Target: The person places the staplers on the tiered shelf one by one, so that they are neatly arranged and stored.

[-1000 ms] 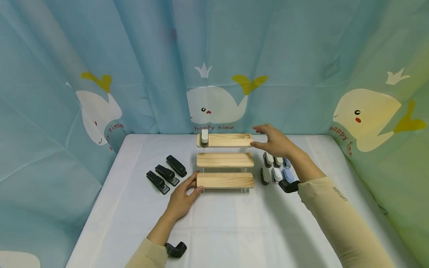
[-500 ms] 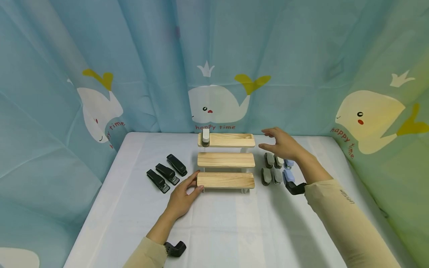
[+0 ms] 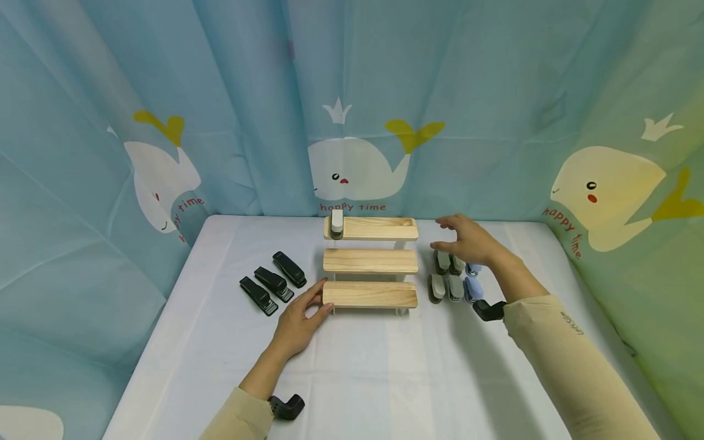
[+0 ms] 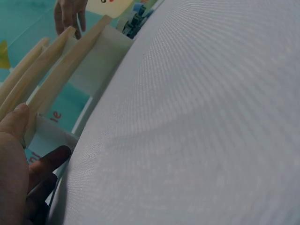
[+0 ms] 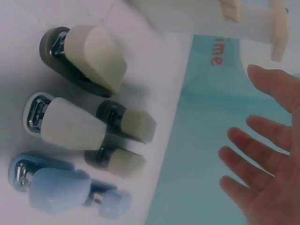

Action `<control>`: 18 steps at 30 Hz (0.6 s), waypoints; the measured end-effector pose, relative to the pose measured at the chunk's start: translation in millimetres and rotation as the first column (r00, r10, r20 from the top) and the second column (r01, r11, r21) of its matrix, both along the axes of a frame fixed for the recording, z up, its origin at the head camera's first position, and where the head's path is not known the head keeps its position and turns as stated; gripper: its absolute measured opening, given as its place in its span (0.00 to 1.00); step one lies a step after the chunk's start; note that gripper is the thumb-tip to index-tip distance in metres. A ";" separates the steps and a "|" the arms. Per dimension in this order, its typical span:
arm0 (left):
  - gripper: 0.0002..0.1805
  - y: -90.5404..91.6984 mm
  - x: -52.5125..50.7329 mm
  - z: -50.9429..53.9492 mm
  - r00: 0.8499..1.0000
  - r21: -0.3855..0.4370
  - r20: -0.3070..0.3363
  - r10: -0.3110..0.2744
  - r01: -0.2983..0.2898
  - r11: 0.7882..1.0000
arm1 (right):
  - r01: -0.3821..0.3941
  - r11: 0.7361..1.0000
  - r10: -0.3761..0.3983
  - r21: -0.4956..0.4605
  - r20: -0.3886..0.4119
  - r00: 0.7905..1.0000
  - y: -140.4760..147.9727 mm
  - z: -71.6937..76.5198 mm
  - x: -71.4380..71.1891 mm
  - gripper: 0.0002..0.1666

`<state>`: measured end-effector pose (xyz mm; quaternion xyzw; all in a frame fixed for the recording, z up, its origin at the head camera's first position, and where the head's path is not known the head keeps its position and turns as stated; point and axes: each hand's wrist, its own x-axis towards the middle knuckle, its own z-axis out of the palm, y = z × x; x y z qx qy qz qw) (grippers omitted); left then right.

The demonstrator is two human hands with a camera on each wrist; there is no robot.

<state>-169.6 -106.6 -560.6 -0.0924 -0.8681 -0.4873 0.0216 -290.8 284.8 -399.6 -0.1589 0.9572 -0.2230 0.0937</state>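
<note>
At far left, a printed white whale (image 3: 161, 183) tips nose-down on a blue curtain (image 3: 247, 73) behind a white-covered table (image 3: 352, 379). Three black staplers (image 3: 274, 283) lie slanted on the cloth, side by side and apart, left of a three-tier wooden rack (image 3: 370, 261). A person's left hand (image 3: 297, 327), a black wrist device (image 3: 287, 407) at its beige cuff, holds the left end of the rack's near, lowest tier, thumb to the front and index finger behind. The rack stands mid-table, its tiers climbing toward the far side; a pale-topped stapler (image 3: 337, 223) sits at the left end of the far, highest tier. Right of the rack, six small staplers stand in two rows of three, the near row running beige (image 3: 436, 288), white (image 3: 454, 287) and blue (image 3: 473, 289). The right hand (image 3: 467, 241), fingers spread apart and holding nothing, hangs in the air near the far row, well clear of the top tier, its beige sleeve (image 3: 572, 366) reaching in from the near right.
</note>
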 end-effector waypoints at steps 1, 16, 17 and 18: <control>0.35 0.0 -0.1 -0.2 1.000 0.001 0.000 0.000 0.000 1.000 | 0.000 1.000 0.000 0.007 0.001 1.000 0.4 -1.0 0.1 0.43; 0.35 -1.0 -1.7 -2.4 1.000 0.039 0.004 -0.005 0.005 0.999 | -0.004 0.999 0.002 0.047 0.032 0.999 12.1 -20.6 2.6 0.40; 0.35 -0.9 -1.7 -2.1 1.000 0.043 0.003 -0.007 0.007 0.999 | 0.000 0.999 -0.002 0.047 0.040 0.999 12.6 -21.8 2.6 0.40; 0.35 -0.9 -1.8 -1.9 1.000 0.047 0.002 -0.009 0.009 0.999 | 0.008 0.999 -0.011 0.048 0.051 0.999 13.2 -23.1 2.6 0.41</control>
